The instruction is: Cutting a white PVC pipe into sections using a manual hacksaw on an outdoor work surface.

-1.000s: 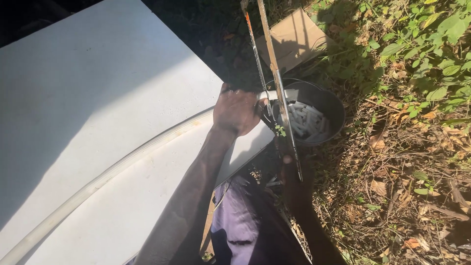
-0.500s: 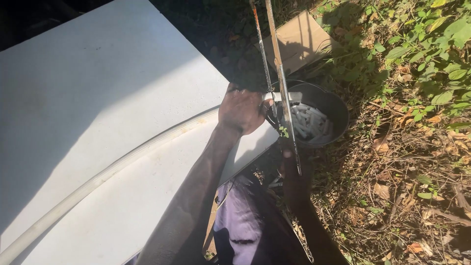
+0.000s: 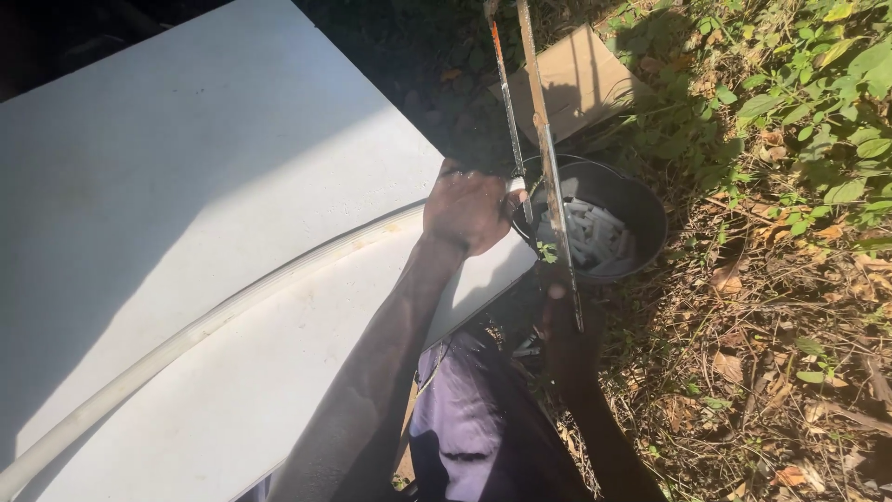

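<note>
We see a long white pipe (image 3: 214, 316) lying diagonally across the white board (image 3: 186, 139), its right end at the board's right edge. It's pale, smooth and slightly curved. Our left hand (image 3: 467, 212) is closed around that end, pinning it down. A hacksaw (image 3: 534, 149) stands across the pipe just right of the hand. Our right hand (image 3: 567, 336), in shadow, is wrapped on the saw's near end. Just right, a black pot (image 3: 641, 209) on the leaf litter holds short white cut pieces (image 3: 590, 237). Cardboard (image 3: 581, 79) lies beyond.

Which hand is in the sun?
The left hand, pressing the long white pipe on the white board. The right hand, holding the hacksaw, is in shadow.
</note>
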